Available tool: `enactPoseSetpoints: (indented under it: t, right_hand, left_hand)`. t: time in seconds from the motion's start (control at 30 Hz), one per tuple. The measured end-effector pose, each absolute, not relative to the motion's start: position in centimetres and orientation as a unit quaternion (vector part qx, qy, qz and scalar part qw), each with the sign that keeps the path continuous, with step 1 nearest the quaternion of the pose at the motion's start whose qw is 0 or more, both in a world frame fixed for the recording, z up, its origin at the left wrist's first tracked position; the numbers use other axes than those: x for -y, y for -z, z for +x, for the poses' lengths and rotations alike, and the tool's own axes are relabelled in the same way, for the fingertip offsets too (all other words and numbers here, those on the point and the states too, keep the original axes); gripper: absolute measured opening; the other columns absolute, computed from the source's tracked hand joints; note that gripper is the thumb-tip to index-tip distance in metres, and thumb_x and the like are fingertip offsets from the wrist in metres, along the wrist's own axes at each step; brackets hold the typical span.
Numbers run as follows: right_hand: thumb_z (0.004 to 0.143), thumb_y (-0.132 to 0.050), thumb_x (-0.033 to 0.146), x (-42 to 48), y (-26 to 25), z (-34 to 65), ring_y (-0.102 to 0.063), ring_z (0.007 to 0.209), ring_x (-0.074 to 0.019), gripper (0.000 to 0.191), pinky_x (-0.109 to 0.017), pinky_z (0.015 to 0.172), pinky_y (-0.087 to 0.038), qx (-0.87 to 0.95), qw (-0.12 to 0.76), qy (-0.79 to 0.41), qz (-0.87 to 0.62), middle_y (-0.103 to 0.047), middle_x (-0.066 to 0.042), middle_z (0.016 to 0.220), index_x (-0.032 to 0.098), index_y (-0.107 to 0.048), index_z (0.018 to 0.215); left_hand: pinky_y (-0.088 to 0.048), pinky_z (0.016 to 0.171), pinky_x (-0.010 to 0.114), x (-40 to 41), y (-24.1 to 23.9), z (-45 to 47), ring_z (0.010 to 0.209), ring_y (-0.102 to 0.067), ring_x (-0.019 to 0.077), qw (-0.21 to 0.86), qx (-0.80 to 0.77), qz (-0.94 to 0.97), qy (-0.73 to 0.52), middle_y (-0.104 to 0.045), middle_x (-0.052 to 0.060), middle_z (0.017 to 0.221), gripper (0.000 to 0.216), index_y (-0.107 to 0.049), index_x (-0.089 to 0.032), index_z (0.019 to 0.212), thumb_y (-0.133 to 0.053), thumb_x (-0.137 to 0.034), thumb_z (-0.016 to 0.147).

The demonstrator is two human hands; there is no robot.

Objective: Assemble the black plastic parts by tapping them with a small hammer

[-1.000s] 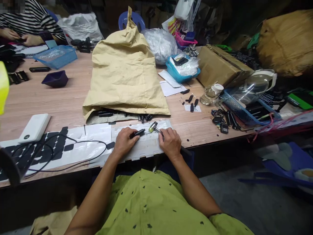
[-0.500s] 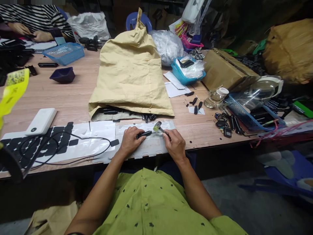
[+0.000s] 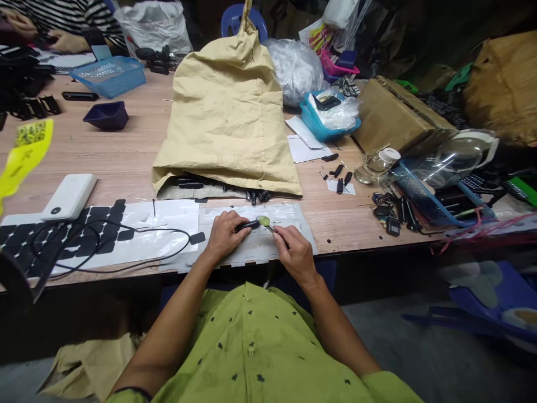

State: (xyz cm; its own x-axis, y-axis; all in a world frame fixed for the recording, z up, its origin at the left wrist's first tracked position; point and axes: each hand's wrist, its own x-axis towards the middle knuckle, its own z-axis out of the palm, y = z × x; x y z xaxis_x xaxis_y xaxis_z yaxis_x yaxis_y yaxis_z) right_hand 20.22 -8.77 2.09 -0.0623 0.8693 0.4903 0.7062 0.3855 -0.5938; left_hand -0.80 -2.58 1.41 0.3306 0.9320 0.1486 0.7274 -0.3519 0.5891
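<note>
My left hand [image 3: 225, 236] is closed on a slim black part [image 3: 250, 225] and steadies it low over the grey sheet [image 3: 255, 249] at the table's front edge. What the part is, I cannot tell. In my right hand [image 3: 295, 251] is a small hammer [image 3: 264, 221] with a translucent yellow-green face, gripped by its handle. The hammer's head is at the right end of the black part; whether they touch is unclear. Just beyond my hands, more black pieces [image 3: 254, 196] stick out from under a beige cloth bag [image 3: 226, 123].
To the left lie a white power bank [image 3: 69, 196], a black cable [image 3: 153, 230] and a sheet with black squares [image 3: 98, 235]. Loose black parts [image 3: 339, 170], keys [image 3: 385, 212] and a blue basket [image 3: 440, 196] are on the right. Another person's hands [image 3: 67, 42] are at the far left.
The hammer has moved left and its head has turned down, coming to the end of the black part. My right hand has shifted slightly left. The camera view has moved a little.
</note>
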Motion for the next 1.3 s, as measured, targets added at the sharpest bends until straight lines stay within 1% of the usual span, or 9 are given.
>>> enactPoseSetpoints:
  t: [0.13, 0.27, 0.43, 0.5, 0.63, 0.87, 1.0, 1.2, 1.3]
  right_hand:
    - [0.1, -0.049, 0.029, 8.5, -2.2, 20.4, -0.069, 0.083, -0.0183, 0.026, -0.029, 0.074, -0.056, 0.729, 0.406, -0.093, -0.543, -0.071, -0.007, 0.089, 0.023, -0.073, 0.109]
    - [0.1, -0.05, 0.028, 8.5, -2.4, 20.1, -0.069, 0.085, -0.0177, 0.026, -0.029, 0.078, -0.056, 0.729, 0.417, -0.109, -0.532, -0.072, -0.007, 0.091, 0.023, -0.073, 0.111]
    - [0.1, -0.049, 0.029, 8.5, -2.0, 19.3, -0.069, 0.082, -0.0177, 0.027, -0.028, 0.074, -0.055, 0.756, 0.386, -0.104, -0.518, -0.072, -0.006, 0.089, 0.022, -0.073, 0.109]
    - [0.101, -0.048, 0.03, 8.4, -1.9, 19.4, -0.069, 0.083, -0.0173, 0.028, -0.027, 0.075, -0.054, 0.753, 0.376, -0.099, -0.53, -0.072, -0.006, 0.09, 0.023, -0.073, 0.108]
    - [0.101, -0.046, 0.034, 7.8, -1.8, 20.6, -0.067, 0.084, -0.0179, 0.029, -0.028, 0.077, -0.052, 0.721, 0.37, -0.049, -0.584, -0.07, -0.006, 0.089, 0.024, -0.073, 0.106]
    - [0.097, -0.051, 0.028, 6.7, -0.5, 22.6, -0.055, 0.078, -0.0204, 0.023, -0.031, 0.072, -0.043, 0.697, 0.3, 0.077, -0.647, -0.063, -0.006, 0.082, 0.023, -0.073, 0.1]
    - [0.098, -0.05, 0.027, 6.8, 0.0, 22.2, -0.05, 0.079, -0.0223, 0.023, -0.033, 0.071, -0.039, 0.693, 0.285, 0.097, -0.656, -0.062, -0.008, 0.084, 0.022, -0.072, 0.101]
    - [0.097, -0.051, 0.026, 6.9, 0.0, 21.6, -0.048, 0.081, -0.0222, 0.022, -0.033, 0.071, -0.037, 0.69, 0.277, 0.097, -0.661, -0.061, -0.007, 0.086, 0.023, -0.071, 0.102]
    - [0.097, -0.051, 0.026, 6.8, 0.0, 21.6, -0.048, 0.081, -0.0224, 0.021, -0.033, 0.071, -0.037, 0.689, 0.274, 0.098, -0.664, -0.06, -0.007, 0.087, 0.022, -0.071, 0.102]
  left_hand:
    - [-0.043, 0.08, 0.037, 2.6, -1.2, -0.7, 0.086, -0.057, 0.0228, 0.211, -0.529, 0.786, -0.24, -0.066, 0.003, 0.085, 0.017, -0.077, -0.026, 0.101, -0.067, -0.032, 0.087]
    - [-0.043, 0.08, 0.037, 2.7, -1.2, -0.6, 0.086, -0.056, 0.0226, 0.207, -0.531, 0.786, -0.239, -0.066, 0.003, 0.085, 0.018, -0.077, -0.026, 0.101, -0.068, -0.03, 0.086]
    - [-0.043, 0.081, 0.036, 2.8, -1.4, -0.4, 0.087, -0.055, 0.0223, 0.213, -0.536, 0.783, -0.233, -0.065, 0.003, 0.086, 0.017, -0.077, -0.027, 0.098, -0.067, -0.03, 0.086]
    - [-0.043, 0.082, 0.037, 2.8, -1.5, -0.4, 0.087, -0.055, 0.0227, 0.219, -0.538, 0.781, -0.228, -0.065, 0.003, 0.086, 0.018, -0.077, -0.027, 0.099, -0.066, -0.03, 0.086]
    - [-0.043, 0.084, 0.038, 2.8, -1.6, -0.4, 0.09, -0.055, 0.024, 0.228, -0.537, 0.782, -0.22, -0.065, 0.004, 0.086, 0.02, -0.076, -0.026, 0.104, -0.065, -0.033, 0.088]
    - [-0.041, 0.082, 0.038, 2.8, -1.9, -0.7, 0.09, -0.055, 0.0238, 0.25, -0.545, 0.771, -0.214, -0.065, 0.005, 0.09, 0.03, -0.073, -0.024, 0.103, -0.046, -0.036, 0.1]
    - [-0.041, 0.082, 0.038, 2.9, -2.0, -0.7, 0.09, -0.054, 0.0236, 0.258, -0.546, 0.768, -0.211, -0.064, 0.005, 0.091, 0.032, -0.072, -0.023, 0.099, -0.042, -0.034, 0.1]
    - [-0.041, 0.083, 0.039, 2.8, -2.1, -1.2, 0.089, -0.053, 0.0237, 0.257, -0.545, 0.771, -0.206, -0.064, 0.006, 0.089, 0.035, -0.072, -0.022, 0.091, -0.04, -0.035, 0.1]
    - [-0.041, 0.089, 0.041, 3.2, -2.8, -1.7, 0.093, -0.053, 0.0244, 0.292, -0.497, 0.792, -0.2, -0.066, 0.006, 0.094, 0.031, -0.074, -0.024, 0.094, -0.048, -0.041, 0.097]
